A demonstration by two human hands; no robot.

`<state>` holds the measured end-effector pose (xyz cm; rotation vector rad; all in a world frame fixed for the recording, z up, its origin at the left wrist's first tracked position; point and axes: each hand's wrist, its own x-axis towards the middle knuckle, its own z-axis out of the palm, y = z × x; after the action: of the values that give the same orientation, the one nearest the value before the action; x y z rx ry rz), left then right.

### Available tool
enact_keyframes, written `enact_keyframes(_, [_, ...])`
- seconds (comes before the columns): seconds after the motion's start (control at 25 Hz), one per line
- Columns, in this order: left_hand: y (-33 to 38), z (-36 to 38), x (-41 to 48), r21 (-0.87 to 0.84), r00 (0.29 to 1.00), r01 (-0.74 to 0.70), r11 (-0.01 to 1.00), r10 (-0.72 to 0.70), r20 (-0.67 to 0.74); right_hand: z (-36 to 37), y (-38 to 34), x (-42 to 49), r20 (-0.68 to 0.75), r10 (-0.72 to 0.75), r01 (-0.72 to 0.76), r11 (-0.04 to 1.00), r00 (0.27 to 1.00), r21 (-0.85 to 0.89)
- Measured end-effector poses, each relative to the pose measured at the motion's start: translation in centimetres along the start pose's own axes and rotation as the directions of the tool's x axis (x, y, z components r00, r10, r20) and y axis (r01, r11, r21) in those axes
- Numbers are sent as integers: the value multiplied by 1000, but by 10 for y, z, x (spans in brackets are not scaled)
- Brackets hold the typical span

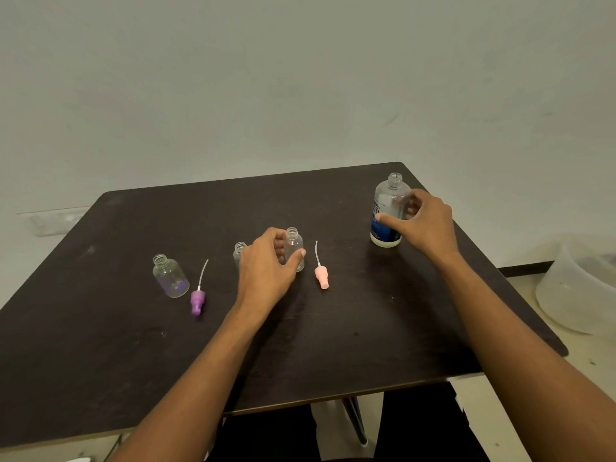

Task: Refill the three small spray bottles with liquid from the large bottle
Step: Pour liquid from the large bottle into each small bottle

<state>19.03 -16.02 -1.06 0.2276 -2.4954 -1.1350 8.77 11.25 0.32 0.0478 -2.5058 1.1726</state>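
Large bottle (pixel 388 211) upright toward 2 o'clock on the counter (pixel 100 345), cap off, blue label, liquid sitting low in the body. Right grip (pixel 426 225) wraps it at label height, thumb on the front, fingers round the back. Base looks planted.

Left grip (pixel 266 268) holds the clear small spray bottle (pixel 295 245) at counter centre, upright, neck open. Second small bottle (pixel 239 250) just beyond the left knuckles at 10 o'clock, mostly hidden. Purple-tinted small bottle (pixel 170 278) well apart at 9 o'clock. Pink spray head (pixel 321 276) lies just beside the held bottle at 3 o'clock. Purple spray head (pixel 197 300) lies at 4 o'clock of the tinted one.

My read on handling:
- Large bottle: stiff, smooth-walled, bottom-heavy. I'd take it mid-body on the label, not the bare shoulder.
- Small bottles: light and tippy, with narrow mouths. Brace them low and leave the neck free.
- Dip tubes: thin and bendy. Lift the heads by the coloured part
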Motion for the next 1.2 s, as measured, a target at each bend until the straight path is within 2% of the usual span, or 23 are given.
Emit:
enact_keyframes(0.28, [22,-9,8,-27,996,-79,997,78,-40,-21,-30,-5,0,-67,67,997,998,37])
enact_keyframes(0.72, [64,-29,3,-139,985,-167,976,159,-70,-62,-82,-20,-56,-265,266,964,963,19])
enact_keyframes(1.2, [85,-66,-29,-180,966,-243,953,223,-128,-93,-114,-64,-81,-347,350,937,934,22])
